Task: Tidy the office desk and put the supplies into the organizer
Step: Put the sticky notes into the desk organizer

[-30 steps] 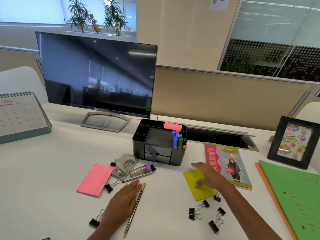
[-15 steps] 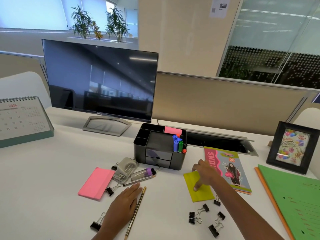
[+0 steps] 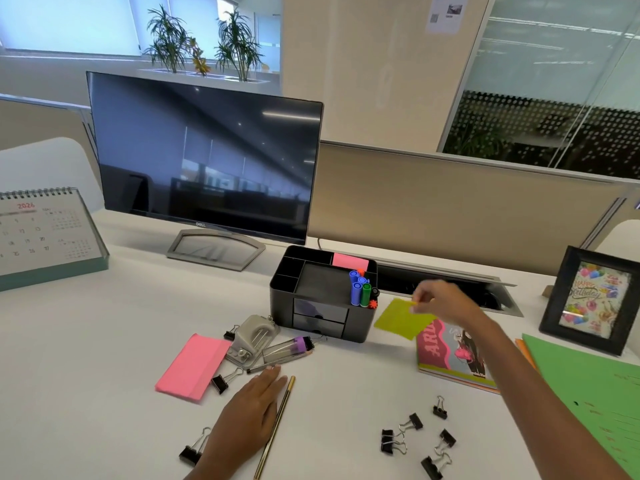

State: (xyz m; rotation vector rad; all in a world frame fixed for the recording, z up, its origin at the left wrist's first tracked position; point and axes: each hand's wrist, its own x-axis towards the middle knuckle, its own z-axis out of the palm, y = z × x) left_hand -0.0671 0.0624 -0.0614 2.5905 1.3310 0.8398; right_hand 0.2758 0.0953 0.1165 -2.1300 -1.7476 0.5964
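My right hand (image 3: 437, 299) pinches the yellow-green sticky pad (image 3: 401, 319) by its top edge and holds it in the air just right of the black organizer (image 3: 320, 292). The organizer holds a pink pad (image 3: 350, 261) at the back and blue and green markers (image 3: 360, 291) at its right front. My left hand (image 3: 251, 407) rests flat on the white desk (image 3: 86, 358), fingers straight, beside a gold pencil (image 3: 275, 427). A pink sticky pad (image 3: 190, 365), a hole punch (image 3: 252, 339) and a clear tube with a purple cap (image 3: 289, 348) lie to the left of the organizer's front.
Several black binder clips (image 3: 417, 439) lie scattered at the front right, others (image 3: 194, 448) near my left hand. A colourful booklet (image 3: 453, 358), green folders (image 3: 595, 400) and a photo frame (image 3: 594, 299) stand right. A monitor (image 3: 204, 157) and desk calendar (image 3: 45, 233) are behind and left.
My right hand has picked the yellow-green pad up off the desk and carried it up toward the organizer's right side. My left hand has stayed flat in place.
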